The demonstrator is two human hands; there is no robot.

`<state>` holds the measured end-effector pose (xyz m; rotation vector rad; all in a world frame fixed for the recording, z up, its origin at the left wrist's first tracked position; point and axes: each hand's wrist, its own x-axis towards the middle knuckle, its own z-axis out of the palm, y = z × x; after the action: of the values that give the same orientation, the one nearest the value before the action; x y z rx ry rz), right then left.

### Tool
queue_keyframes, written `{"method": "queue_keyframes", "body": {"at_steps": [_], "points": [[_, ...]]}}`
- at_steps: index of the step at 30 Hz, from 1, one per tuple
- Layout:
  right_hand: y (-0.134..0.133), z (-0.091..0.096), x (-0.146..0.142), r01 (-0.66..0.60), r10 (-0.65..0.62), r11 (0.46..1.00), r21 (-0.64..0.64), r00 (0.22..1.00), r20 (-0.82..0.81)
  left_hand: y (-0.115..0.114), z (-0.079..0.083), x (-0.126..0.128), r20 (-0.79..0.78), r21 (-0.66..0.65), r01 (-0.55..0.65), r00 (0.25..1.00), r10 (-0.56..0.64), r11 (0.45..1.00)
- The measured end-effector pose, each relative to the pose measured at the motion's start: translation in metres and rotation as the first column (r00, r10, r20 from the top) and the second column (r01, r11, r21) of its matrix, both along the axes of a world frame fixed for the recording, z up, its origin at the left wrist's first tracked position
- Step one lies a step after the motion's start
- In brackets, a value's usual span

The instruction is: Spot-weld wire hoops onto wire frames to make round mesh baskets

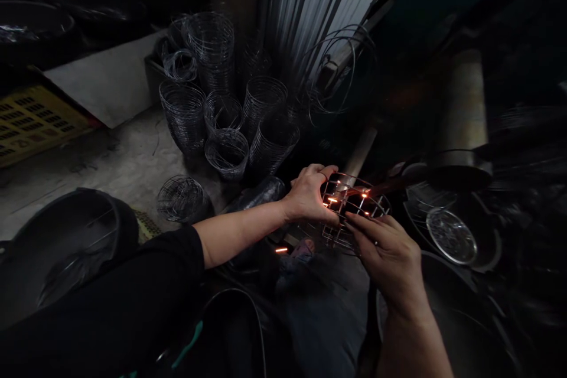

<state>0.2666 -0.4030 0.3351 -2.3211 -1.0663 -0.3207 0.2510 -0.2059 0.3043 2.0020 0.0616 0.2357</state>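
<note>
A round wire basket (353, 178) of dark metal rods is held in front of me, with bright orange glints on several of its wires. My left hand (310, 194) is closed around its left side, thumb toward the near edge. On the near right side, my right hand (387, 251) has its fingers pressed together against the wires; whether a small loose piece is also pinched there is hidden. A pale rod-like bar (362, 150) reaches down to the basket's far side, and a darker arm (398, 180) comes in from the right.
Stacks of wire rings (181, 118) stand on the floor ahead to the left. Large dark tubs (128, 227) flank me, one holding a shiny round wire piece (452, 236). A thick metal cylinder (467, 100) rises at right. A yellow crate (35, 121) sits far left.
</note>
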Motion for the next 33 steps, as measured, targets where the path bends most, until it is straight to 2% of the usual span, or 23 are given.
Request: {"method": "queue_keyframes", "body": {"at_steps": [9, 11, 13, 14, 16, 18, 19, 20, 22, 24, 26, 28, 30, 31, 33], "points": [[0.007, 0.004, 0.024, 0.072, -0.072, 0.997, 0.012, 0.997, 0.010, 0.000, 0.010, 0.022, -0.075, 0.059, -0.046, 0.996, 0.051, 0.997], [0.006, 0.006, 0.020, 0.104, -0.105, 0.994, 0.025, 0.994, 0.021, 0.000, 0.010, 0.024, -0.075, 0.069, -0.043, 0.996, 0.049, 0.997], [0.004, 0.011, 0.008, 0.204, -0.206, 0.974, 0.099, 0.978, 0.017, 0.000, 0.010, 0.027, -0.086, 0.076, -0.039, 0.995, 0.046, 0.996], [0.004, 0.013, 0.000, 0.274, -0.275, 0.946, 0.176, 0.961, -0.023, 0.000, 0.011, 0.028, -0.095, 0.079, -0.039, 0.994, 0.047, 0.996], [0.004, 0.018, -0.015, 0.413, -0.370, 0.842, 0.346, 0.910, -0.187, 0.000, 0.014, 0.034, -0.110, 0.086, -0.054, 0.992, 0.064, 0.995], [0.004, 0.018, -0.026, 0.507, -0.348, 0.740, 0.442, 0.851, -0.393, 0.000, 0.018, 0.041, -0.125, 0.100, -0.075, 0.988, 0.087, 0.992], [0.003, 0.016, -0.029, 0.532, -0.313, 0.720, 0.445, 0.822, -0.476, 0.002, 0.018, 0.044, -0.132, 0.105, -0.076, 0.987, 0.090, 0.992], [0.000, 0.012, -0.031, 0.538, -0.278, 0.731, 0.420, 0.797, -0.536, 0.004, 0.017, 0.046, -0.135, 0.106, -0.068, 0.987, 0.083, 0.992], [-0.008, 0.002, -0.033, 0.480, -0.221, 0.812, 0.333, 0.779, -0.587, 0.010, 0.008, 0.047, -0.116, 0.080, -0.014, 0.993, 0.023, 0.997], [-0.017, -0.010, -0.036, 0.356, -0.184, 0.907, 0.226, 0.816, -0.548, 0.018, -0.012, 0.043, -0.079, -0.003, 0.048, 0.996, -0.048, 0.999], [-0.022, -0.019, -0.041, 0.221, -0.143, 0.968, 0.120, 0.875, -0.462, 0.025, -0.038, 0.038, -0.062, -0.168, 0.069, 0.995, -0.080, 0.983], [-0.020, -0.021, -0.049, 0.117, -0.094, 0.992, 0.049, 0.936, -0.339, 0.028, -0.061, 0.034, -0.090, -0.404, 0.049, 0.992, -0.093, 0.913], [-0.012, -0.015, -0.059, 0.037, -0.036, 0.999, 0.002, 0.978, -0.204, 0.028, -0.075, 0.029, -0.127, -0.579, 0.003, 0.988, -0.093, 0.816], [-0.007, -0.009, -0.065, 0.003, -0.004, 1.000, -0.012, 0.990, -0.138, 0.029, -0.078, 0.026, -0.142, -0.623, -0.029, 0.987, -0.077, 0.782], [0.004, 0.009, -0.076, -0.059, 0.059, 0.998, -0.018, 0.997, -0.044, 0.032, -0.073, 0.016, -0.136, -0.620, -0.077, 0.991, -0.010, 0.780]]}}
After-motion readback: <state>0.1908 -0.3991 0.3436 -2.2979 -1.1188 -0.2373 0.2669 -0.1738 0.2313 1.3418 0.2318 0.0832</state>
